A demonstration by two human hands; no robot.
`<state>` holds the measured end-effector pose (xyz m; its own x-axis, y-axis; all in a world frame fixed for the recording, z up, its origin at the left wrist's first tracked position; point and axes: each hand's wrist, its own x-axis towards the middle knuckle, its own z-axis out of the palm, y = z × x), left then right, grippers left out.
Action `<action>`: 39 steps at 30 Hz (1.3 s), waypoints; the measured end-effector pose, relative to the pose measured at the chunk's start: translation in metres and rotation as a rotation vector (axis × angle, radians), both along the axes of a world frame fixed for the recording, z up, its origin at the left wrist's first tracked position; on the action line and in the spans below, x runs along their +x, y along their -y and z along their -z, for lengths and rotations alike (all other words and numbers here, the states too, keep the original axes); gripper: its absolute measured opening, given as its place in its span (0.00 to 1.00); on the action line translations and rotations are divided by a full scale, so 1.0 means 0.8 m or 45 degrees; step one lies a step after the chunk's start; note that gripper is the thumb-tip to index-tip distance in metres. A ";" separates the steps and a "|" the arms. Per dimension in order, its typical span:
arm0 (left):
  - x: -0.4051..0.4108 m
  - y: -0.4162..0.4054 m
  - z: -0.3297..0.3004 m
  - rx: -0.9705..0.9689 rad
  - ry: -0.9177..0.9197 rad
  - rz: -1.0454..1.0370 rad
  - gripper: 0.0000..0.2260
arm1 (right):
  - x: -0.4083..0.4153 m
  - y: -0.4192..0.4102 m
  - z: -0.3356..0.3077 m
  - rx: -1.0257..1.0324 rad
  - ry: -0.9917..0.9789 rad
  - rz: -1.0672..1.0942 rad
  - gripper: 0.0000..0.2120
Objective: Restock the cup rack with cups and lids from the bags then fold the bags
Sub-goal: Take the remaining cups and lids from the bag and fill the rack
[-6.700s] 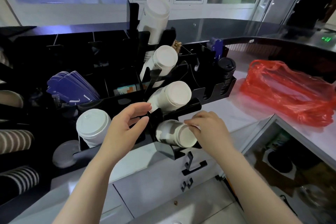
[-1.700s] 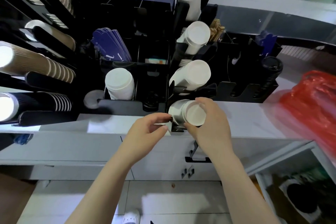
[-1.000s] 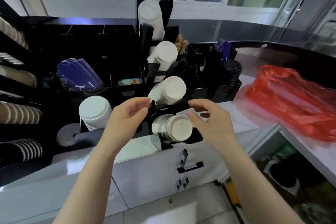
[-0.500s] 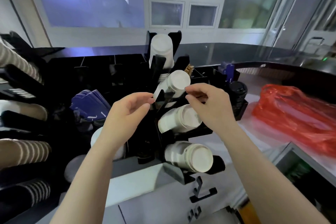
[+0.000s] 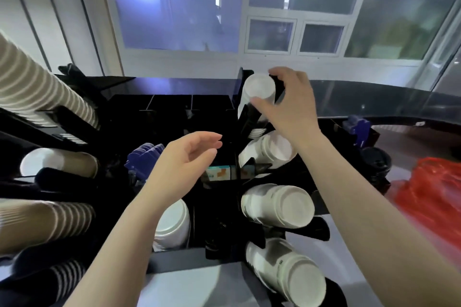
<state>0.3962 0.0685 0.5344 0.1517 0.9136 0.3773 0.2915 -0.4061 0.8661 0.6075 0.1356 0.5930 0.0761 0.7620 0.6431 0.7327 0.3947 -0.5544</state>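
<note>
Item: top cup stack (image 5: 257, 90), uppermost slot of the cup rack (image 5: 249, 119). My right hand (image 5: 287, 104) curls thumb and fingers round its end. My left hand (image 5: 184, 164) hangs slack and empty, below and to the left of that grip.

Orientation: long axis steeply tilted; white base faces up toward me, mouths down into the slot.

Risk: skewed pushing could jam the stack; pulling could drag loose cups onto the bench (image 5: 189, 281).

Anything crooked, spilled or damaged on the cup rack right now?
Nothing stands out. The four stacks of white paper cups sit in the black cup rack tiers; the right hand grips the top stack of white paper cups, the left hand hovers open. The red plastic bag lies crumpled, unfolded, on the counter.
</note>
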 end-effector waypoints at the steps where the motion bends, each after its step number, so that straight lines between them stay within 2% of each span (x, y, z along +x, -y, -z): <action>1: 0.001 -0.001 -0.001 -0.005 0.003 -0.015 0.14 | -0.001 -0.009 -0.003 -0.040 0.038 -0.036 0.30; 3: 0.004 -0.003 -0.001 -0.006 -0.008 -0.039 0.14 | -0.001 -0.026 -0.006 -0.118 0.136 -0.079 0.32; 6: 0.010 -0.005 0.001 0.000 -0.029 -0.058 0.14 | 0.003 -0.041 -0.010 -0.177 0.253 -0.049 0.29; 12: 0.018 -0.005 0.006 0.008 -0.055 -0.092 0.14 | 0.020 -0.045 -0.012 -0.189 0.115 -0.075 0.27; 18: 0.023 -0.004 0.013 -0.023 -0.044 -0.090 0.14 | 0.028 -0.050 -0.020 -0.221 0.326 -0.006 0.29; 22: 0.027 -0.001 0.017 -0.056 -0.034 -0.077 0.15 | 0.042 -0.045 -0.025 -0.225 0.304 0.032 0.29; 26: 0.031 0.002 0.020 -0.070 -0.020 -0.065 0.15 | 0.036 -0.037 -0.020 -0.162 0.366 -0.049 0.25; 29: 0.031 0.005 0.019 -0.067 -0.026 -0.064 0.15 | 0.040 -0.039 -0.018 -0.211 0.464 -0.073 0.32; 31: 0.031 0.007 0.018 -0.060 -0.029 -0.063 0.15 | 0.045 -0.039 -0.016 -0.236 0.425 -0.098 0.35; 39: 0.034 0.015 0.016 -0.048 -0.002 -0.049 0.14 | 0.052 -0.041 -0.009 -0.215 0.309 -0.061 0.37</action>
<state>0.4232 0.0562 0.5218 0.1170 0.9323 0.3422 0.3072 -0.3617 0.8802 0.6487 0.1684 0.5998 -0.1034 0.8586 0.5021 0.8346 0.3495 -0.4257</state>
